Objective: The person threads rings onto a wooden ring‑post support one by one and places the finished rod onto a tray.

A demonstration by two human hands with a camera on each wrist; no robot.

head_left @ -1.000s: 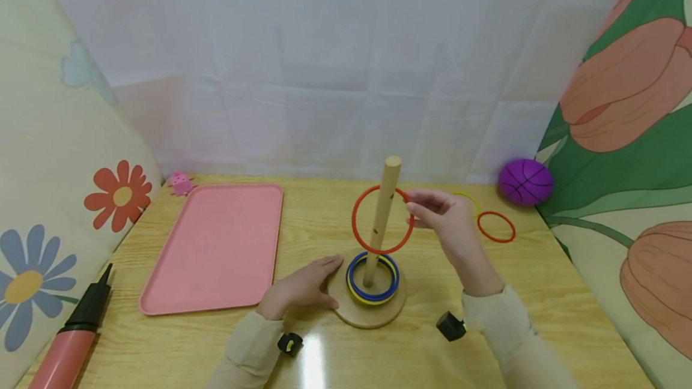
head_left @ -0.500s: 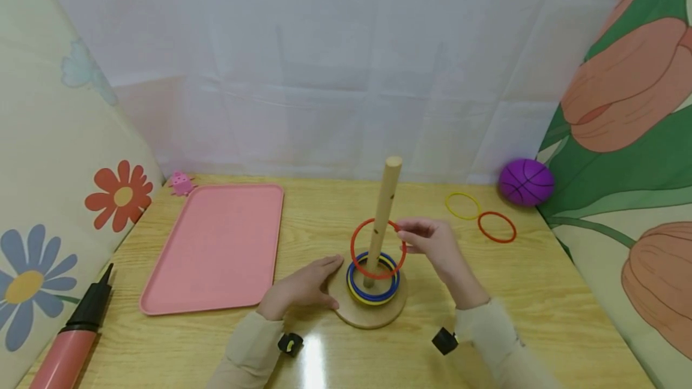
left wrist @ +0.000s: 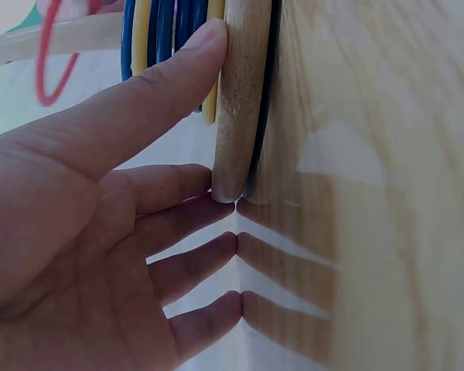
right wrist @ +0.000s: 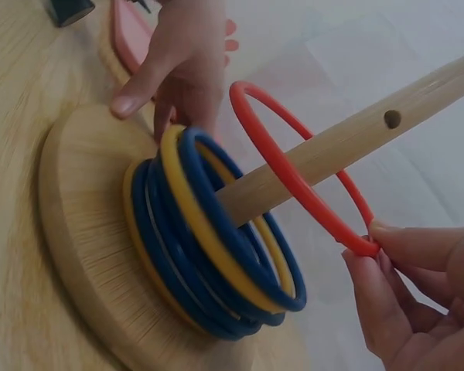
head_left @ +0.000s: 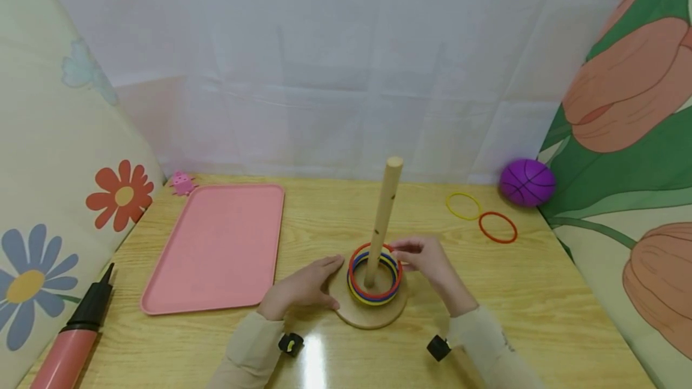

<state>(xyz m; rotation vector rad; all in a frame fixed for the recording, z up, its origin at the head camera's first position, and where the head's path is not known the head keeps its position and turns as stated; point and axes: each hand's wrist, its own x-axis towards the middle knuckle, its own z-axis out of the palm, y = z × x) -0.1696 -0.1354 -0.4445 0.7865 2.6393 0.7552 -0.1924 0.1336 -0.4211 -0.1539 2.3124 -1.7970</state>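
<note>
A wooden post [head_left: 384, 203] stands upright on a round wooden base [head_left: 373, 319]. Several blue and yellow rings [right wrist: 187, 202] lie stacked around the foot of the post. My right hand [head_left: 431, 258] pinches a red ring [right wrist: 312, 202] at its right side between thumb and fingertips. The post passes through this ring, which hangs tilted just above the stack in the right wrist view. At the base's left edge, my left hand [head_left: 303, 284] rests with fingers extended. Its thumb [left wrist: 205, 39] touches the base near the lowest rings, and its other fingertips are down at the tabletop.
Another red ring [head_left: 498, 241] and a thin yellow ring [head_left: 463, 218] lie at the back right, near a purple ball [head_left: 527, 182]. A pink tray [head_left: 221, 245] lies at left, with a small pink toy [head_left: 182, 183] behind it. A pump [head_left: 75, 329] stands front left.
My right hand has carried the red ring down along the post, from mid-height to just above the stack. The left hand has stayed at the base.
</note>
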